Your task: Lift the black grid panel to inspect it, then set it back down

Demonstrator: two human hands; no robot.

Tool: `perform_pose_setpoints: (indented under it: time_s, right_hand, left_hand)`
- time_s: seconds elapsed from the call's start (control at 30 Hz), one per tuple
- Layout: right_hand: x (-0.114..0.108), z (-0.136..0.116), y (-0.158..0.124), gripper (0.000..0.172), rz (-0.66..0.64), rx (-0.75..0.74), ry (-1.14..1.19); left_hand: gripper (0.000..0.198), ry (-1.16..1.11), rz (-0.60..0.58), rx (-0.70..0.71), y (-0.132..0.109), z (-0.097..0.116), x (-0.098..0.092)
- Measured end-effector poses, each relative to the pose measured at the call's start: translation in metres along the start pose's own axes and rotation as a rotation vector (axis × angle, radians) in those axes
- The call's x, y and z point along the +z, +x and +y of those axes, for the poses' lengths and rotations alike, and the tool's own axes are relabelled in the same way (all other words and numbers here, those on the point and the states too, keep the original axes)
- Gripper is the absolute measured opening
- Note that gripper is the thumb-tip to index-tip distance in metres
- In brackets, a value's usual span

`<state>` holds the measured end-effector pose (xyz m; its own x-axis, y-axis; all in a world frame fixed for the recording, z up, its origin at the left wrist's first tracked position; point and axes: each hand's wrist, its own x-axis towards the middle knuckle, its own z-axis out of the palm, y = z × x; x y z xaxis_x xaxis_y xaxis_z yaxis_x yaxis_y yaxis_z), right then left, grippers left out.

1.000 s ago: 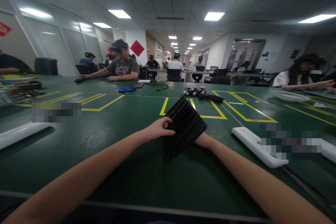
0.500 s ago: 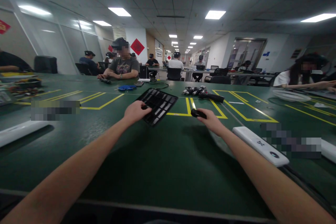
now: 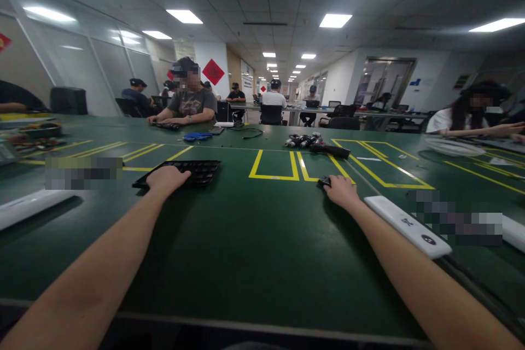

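My left hand [image 3: 167, 180] is closed on the black gridded tray [image 3: 204, 171], its fingers across the near part and covering some of it. The tray lies low at the table, left of centre, and its rows of compartments show to the right of the hand. Further right, my right hand [image 3: 342, 191] is closed round a small black object [image 3: 324, 181]. Only its end shows past the fingers, so its kind is hard to make out. That hand is down at the table, just beside a yellow tape outline [image 3: 305, 169].
A white power-bank-like box [image 3: 394, 219] lies by my right forearm. Beyond are a bundle of dark and silver parts [image 3: 303, 141] and a blue item [image 3: 197, 136]. Co-workers sit around the green table [image 3: 262, 262]. Blurred patches cover items on both sides.
The tray has swung left and down with my left hand, from a raised tilt to nearly flat at the table. My right hand has moved slightly right and lower with the small black object.
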<state>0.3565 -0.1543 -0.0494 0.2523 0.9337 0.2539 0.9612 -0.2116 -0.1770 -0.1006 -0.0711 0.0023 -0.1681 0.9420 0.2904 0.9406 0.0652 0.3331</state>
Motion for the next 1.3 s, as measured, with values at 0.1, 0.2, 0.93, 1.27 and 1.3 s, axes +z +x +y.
perform_pose_setpoints:
  time_s: [0.1, 0.2, 0.93, 1.27, 1.3]
  right_hand:
    - [-0.005, -0.005, 0.000, 0.045, 0.067, -0.035, -0.019]
    - [-0.011, -0.023, -0.010, 0.052, 0.086, -0.163, 0.019]
    - [-0.018, -0.082, -0.050, 0.056, -0.165, -0.560, 0.099]
    - [-0.003, -0.014, -0.008, 0.045, 0.066, -0.039, -0.206]
    - [-0.002, -0.012, -0.008, 0.042, 0.024, -0.019, -0.202]
  left_hand:
    - [0.028, 0.129, 0.084, -0.021, -0.004, 0.023, 0.001]
    - [0.041, 0.061, 0.055, 0.174, -0.020, 0.057, 0.012]
    - [0.035, -0.036, -0.150, 1.144, -0.133, 0.136, 0.038]
    - [0.031, -0.063, -0.352, 1.266, -0.151, 0.141, 0.028]
    - [0.031, -0.048, -0.332, 1.264, -0.150, 0.140, 0.027]
